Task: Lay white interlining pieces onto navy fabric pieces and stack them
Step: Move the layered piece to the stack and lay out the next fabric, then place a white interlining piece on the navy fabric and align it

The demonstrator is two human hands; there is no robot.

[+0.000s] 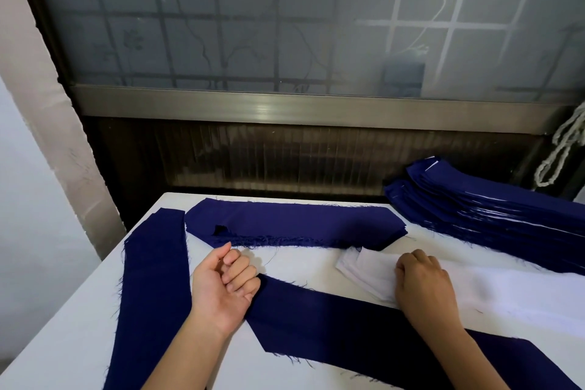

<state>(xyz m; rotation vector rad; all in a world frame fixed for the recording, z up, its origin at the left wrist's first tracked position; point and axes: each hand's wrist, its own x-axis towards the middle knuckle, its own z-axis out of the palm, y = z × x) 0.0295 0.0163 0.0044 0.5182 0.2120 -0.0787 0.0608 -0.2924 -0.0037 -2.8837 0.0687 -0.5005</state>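
Cloth lies nearest us: a long navy fabric strip (332, 320) with frayed edges, slanting across the white table (63, 326). At its left end our left hand (221, 291) lies palm up, fingers curled and touching the cloth; we cannot tell whether it holds it. Over the strip's right part our right hand (424, 285) rests knuckles up on the flat white interlining pieces (370, 275), fingertips hidden, grip unclear. Left of the strip lies a second navy strip (152, 294); beyond it a low pile of navy pieces (294, 222); farther right, a tall navy stack (490, 209) showing white edges
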